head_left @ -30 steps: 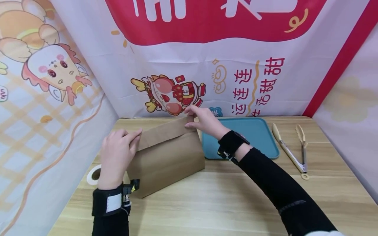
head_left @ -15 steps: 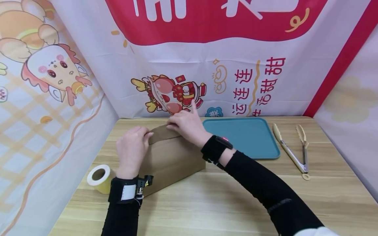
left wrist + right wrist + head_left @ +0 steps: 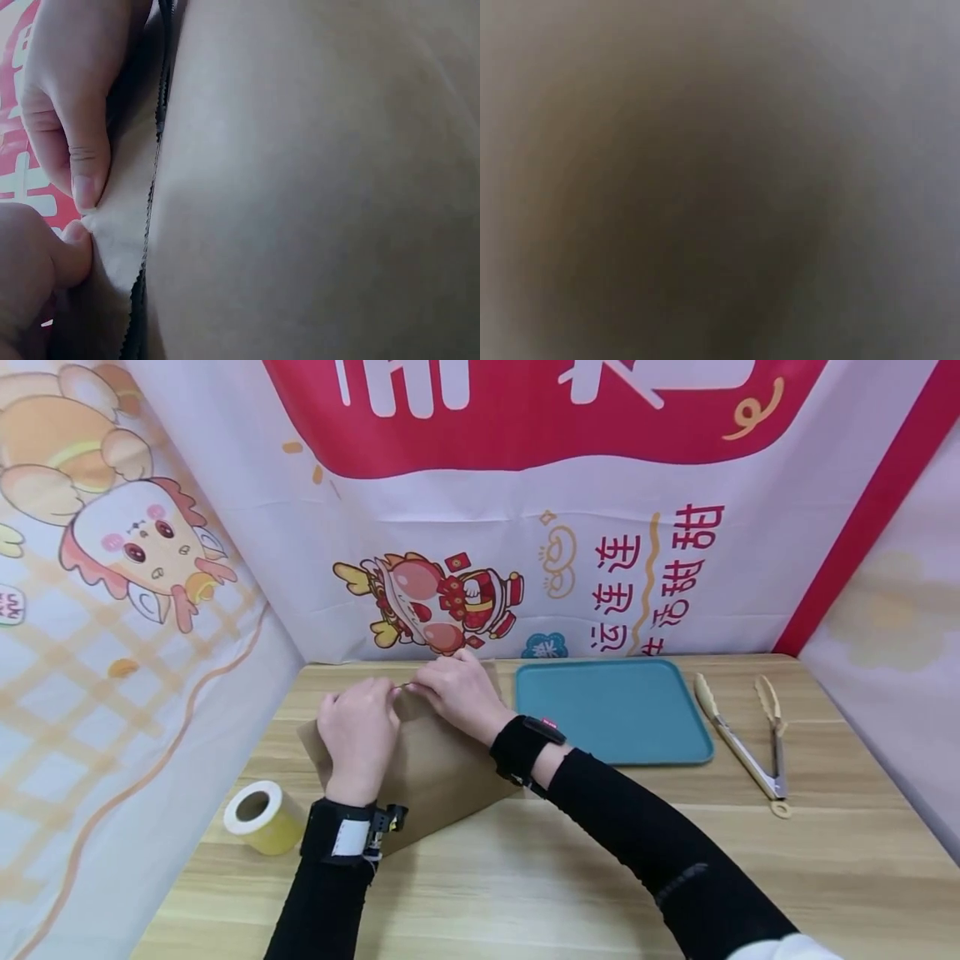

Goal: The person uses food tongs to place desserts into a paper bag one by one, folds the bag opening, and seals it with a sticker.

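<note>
A brown paper bag [image 3: 442, 768] stands on the table in the head view, its top folded over. My left hand [image 3: 360, 731] pinches the folded top edge near its middle. Right beside it, my right hand [image 3: 461, 693] pinches the same edge, the two hands almost meeting. The left wrist view shows both thumbs on the fold [image 3: 120, 232], close together, with the bag's zigzag-cut edge [image 3: 154, 172] lying against its front. The right wrist view is a dark brown blur.
A yellow roll with a white end [image 3: 266, 818] stands left of the bag. To the right lies a blue-green tray [image 3: 611, 710], and beyond it metal tongs with beige tips [image 3: 742, 747]. Printed cloth hangs behind [image 3: 450, 493] and along the left side.
Both hands have moved inward along the bag's top edge, from its two ends to the middle. The yellow roll has come fully into view as the left hand moved right.
</note>
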